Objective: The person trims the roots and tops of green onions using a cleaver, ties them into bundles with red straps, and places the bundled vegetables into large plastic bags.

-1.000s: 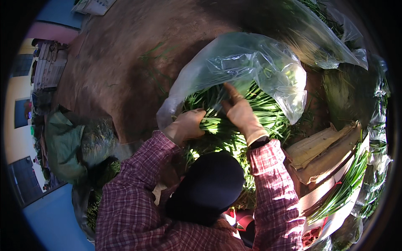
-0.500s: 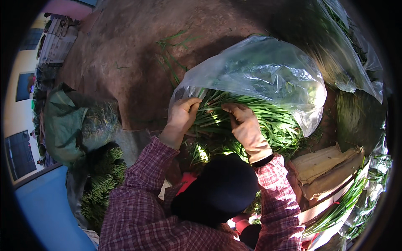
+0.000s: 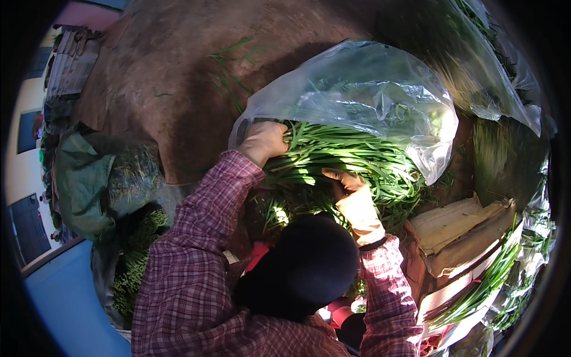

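Observation:
A heap of long, flat green leaf stalks (image 3: 357, 156) lies partly inside a large clear plastic bag (image 3: 357, 89) on the ground in front of me. My left hand (image 3: 266, 141) is closed round the stalk ends at the heap's left side, by the bag's mouth; some of its fingers are hidden in the greens. At the near edge of the heap is my right hand (image 3: 355, 202). Its thumb and a finger are apart, with a gap between them, and nothing shows in its grasp. The bag's upper sheet drapes over the far part of the stalks.
Another clear bag of greens (image 3: 476, 71) stands at the far right. Folded cardboard (image 3: 458, 232) and a loose bunch of green stalks (image 3: 476, 291) are at the near right. To the left sit a green sack (image 3: 83, 178) and a dark bag of bushy greens (image 3: 134, 273).
My left hand has moved in against the stalk ends and closed round them. My right hand has dropped slightly nearer, off the top of the heap. The stalks look more gathered together.

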